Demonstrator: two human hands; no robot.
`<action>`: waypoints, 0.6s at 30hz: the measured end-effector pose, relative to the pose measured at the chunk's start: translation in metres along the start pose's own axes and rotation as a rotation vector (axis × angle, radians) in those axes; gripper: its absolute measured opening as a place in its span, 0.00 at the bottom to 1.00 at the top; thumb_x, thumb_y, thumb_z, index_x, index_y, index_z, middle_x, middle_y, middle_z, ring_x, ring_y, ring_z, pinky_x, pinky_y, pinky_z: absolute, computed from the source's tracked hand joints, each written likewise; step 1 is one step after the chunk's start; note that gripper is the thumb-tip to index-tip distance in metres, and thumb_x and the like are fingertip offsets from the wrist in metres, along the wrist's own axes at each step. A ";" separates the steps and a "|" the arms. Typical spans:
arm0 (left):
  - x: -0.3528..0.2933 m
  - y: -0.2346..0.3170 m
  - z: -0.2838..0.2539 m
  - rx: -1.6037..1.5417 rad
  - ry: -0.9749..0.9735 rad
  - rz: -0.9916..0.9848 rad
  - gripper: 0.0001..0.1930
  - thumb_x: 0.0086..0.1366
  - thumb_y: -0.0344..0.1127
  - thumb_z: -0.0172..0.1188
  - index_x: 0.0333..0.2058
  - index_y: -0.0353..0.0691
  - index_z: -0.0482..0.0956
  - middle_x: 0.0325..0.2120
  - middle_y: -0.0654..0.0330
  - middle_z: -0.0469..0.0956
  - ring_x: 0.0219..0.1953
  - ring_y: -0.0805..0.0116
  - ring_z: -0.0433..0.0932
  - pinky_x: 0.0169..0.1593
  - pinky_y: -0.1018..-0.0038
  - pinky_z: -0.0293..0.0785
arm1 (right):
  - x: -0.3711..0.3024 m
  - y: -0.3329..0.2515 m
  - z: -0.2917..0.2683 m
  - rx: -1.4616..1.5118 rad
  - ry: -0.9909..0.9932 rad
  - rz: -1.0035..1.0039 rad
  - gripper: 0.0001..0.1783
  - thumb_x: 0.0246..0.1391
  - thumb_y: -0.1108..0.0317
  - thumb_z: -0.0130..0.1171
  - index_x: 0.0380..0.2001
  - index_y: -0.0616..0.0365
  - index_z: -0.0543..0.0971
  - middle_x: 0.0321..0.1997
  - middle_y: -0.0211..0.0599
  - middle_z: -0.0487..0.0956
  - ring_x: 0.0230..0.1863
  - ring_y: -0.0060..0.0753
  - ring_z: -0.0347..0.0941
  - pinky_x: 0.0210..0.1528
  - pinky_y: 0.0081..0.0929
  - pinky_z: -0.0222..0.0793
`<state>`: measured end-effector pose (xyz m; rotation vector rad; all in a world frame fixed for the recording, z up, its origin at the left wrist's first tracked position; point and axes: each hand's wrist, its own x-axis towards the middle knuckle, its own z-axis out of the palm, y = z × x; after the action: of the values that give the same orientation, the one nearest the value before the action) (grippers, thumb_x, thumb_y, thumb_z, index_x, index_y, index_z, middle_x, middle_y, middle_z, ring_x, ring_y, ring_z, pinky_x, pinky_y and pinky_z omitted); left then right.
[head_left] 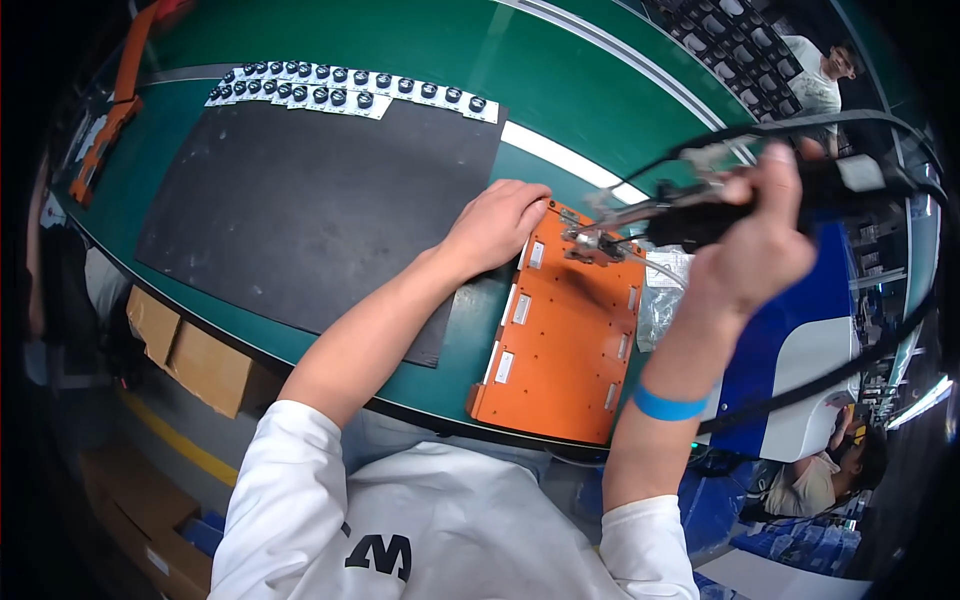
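Observation:
A flat orange panel (560,345) lies on the bench in front of me, with small pale rectangular pieces along its two long sides. My left hand (492,228) grips its far left corner, fingers bent over the edge. Closed around the dark body of a powered screwdriver (690,212) is my right hand (757,252), blurred by motion. The tool is tilted, its metal nose over the panel's far end. Whether the tip touches the panel I cannot tell. Cables and a thin hose run from the tool.
Left of the panel is a black mat (320,210), with rows of small white boards (340,98) bearing black round parts at its far edge. A clear plastic bag (662,300) lies right of the panel. Beyond stands a blue and white machine (815,385); a black cable (830,370) hangs there.

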<state>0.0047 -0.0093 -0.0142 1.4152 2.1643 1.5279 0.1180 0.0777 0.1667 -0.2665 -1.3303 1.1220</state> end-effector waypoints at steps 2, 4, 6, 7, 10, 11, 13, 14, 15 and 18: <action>0.000 0.004 -0.003 0.005 -0.007 -0.064 0.17 0.67 0.40 0.46 0.48 0.36 0.73 0.44 0.51 0.75 0.51 0.54 0.70 0.54 0.65 0.66 | 0.017 -0.018 -0.008 0.119 -0.037 0.020 0.17 0.53 0.75 0.57 0.47 0.66 0.73 0.20 0.30 0.71 0.16 0.19 0.64 0.23 0.18 0.62; 0.000 0.003 -0.004 0.012 -0.014 -0.058 0.16 0.67 0.39 0.47 0.47 0.36 0.73 0.43 0.51 0.75 0.51 0.54 0.71 0.54 0.65 0.66 | 0.012 -0.023 -0.005 0.111 -0.076 0.004 0.16 0.53 0.75 0.56 0.46 0.67 0.73 0.20 0.32 0.71 0.17 0.21 0.64 0.23 0.19 0.62; 0.002 0.002 -0.003 0.016 -0.027 -0.047 0.16 0.66 0.39 0.47 0.47 0.36 0.73 0.43 0.51 0.75 0.51 0.54 0.71 0.54 0.65 0.66 | -0.002 -0.018 0.005 0.070 -0.088 -0.035 0.16 0.53 0.76 0.56 0.45 0.68 0.73 0.20 0.33 0.71 0.17 0.20 0.65 0.22 0.19 0.62; 0.002 0.001 -0.003 0.022 -0.024 -0.029 0.16 0.66 0.38 0.47 0.47 0.36 0.73 0.43 0.51 0.75 0.51 0.54 0.71 0.54 0.65 0.66 | -0.009 -0.014 0.012 0.117 -0.111 0.001 0.15 0.52 0.76 0.56 0.44 0.68 0.72 0.20 0.33 0.72 0.17 0.20 0.65 0.21 0.18 0.62; 0.002 0.001 -0.001 0.030 -0.020 -0.011 0.15 0.66 0.37 0.46 0.45 0.36 0.73 0.42 0.52 0.76 0.50 0.54 0.71 0.53 0.65 0.67 | -0.017 0.003 0.019 0.075 -0.141 0.024 0.14 0.54 0.76 0.55 0.44 0.68 0.72 0.22 0.32 0.69 0.18 0.20 0.63 0.25 0.21 0.64; 0.003 0.001 -0.002 0.032 -0.023 -0.004 0.14 0.66 0.36 0.46 0.44 0.36 0.74 0.42 0.52 0.76 0.50 0.54 0.71 0.53 0.64 0.67 | -0.019 0.007 0.022 0.072 -0.148 0.045 0.15 0.53 0.77 0.55 0.45 0.69 0.71 0.22 0.31 0.69 0.18 0.19 0.63 0.24 0.20 0.62; 0.000 -0.001 0.000 0.031 -0.001 0.002 0.13 0.66 0.35 0.46 0.44 0.36 0.74 0.41 0.52 0.76 0.50 0.54 0.72 0.53 0.64 0.68 | -0.020 0.017 0.022 0.060 -0.163 0.044 0.16 0.53 0.77 0.55 0.45 0.70 0.71 0.21 0.30 0.69 0.18 0.19 0.63 0.24 0.19 0.61; -0.001 -0.002 0.001 0.024 0.013 0.010 0.12 0.65 0.33 0.46 0.43 0.36 0.74 0.41 0.53 0.76 0.49 0.54 0.72 0.52 0.64 0.68 | -0.020 0.020 0.022 0.039 -0.173 0.042 0.16 0.53 0.76 0.56 0.46 0.71 0.70 0.21 0.30 0.69 0.18 0.19 0.63 0.24 0.18 0.61; 0.000 -0.003 0.001 0.007 0.019 0.023 0.13 0.65 0.37 0.49 0.44 0.37 0.74 0.40 0.52 0.76 0.48 0.53 0.71 0.53 0.62 0.67 | -0.021 0.022 0.024 0.050 -0.168 0.044 0.18 0.53 0.76 0.56 0.47 0.72 0.69 0.21 0.29 0.69 0.18 0.18 0.62 0.23 0.17 0.60; -0.001 -0.004 0.003 0.002 0.029 0.020 0.13 0.65 0.37 0.49 0.44 0.37 0.74 0.40 0.52 0.75 0.49 0.53 0.71 0.53 0.62 0.66 | -0.023 0.027 0.024 0.027 -0.147 0.083 0.19 0.53 0.76 0.56 0.47 0.72 0.68 0.21 0.29 0.68 0.18 0.18 0.62 0.23 0.17 0.60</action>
<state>0.0040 -0.0084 -0.0192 1.4287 2.1754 1.5636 0.0879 0.0629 0.1397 -0.2246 -1.4432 1.2481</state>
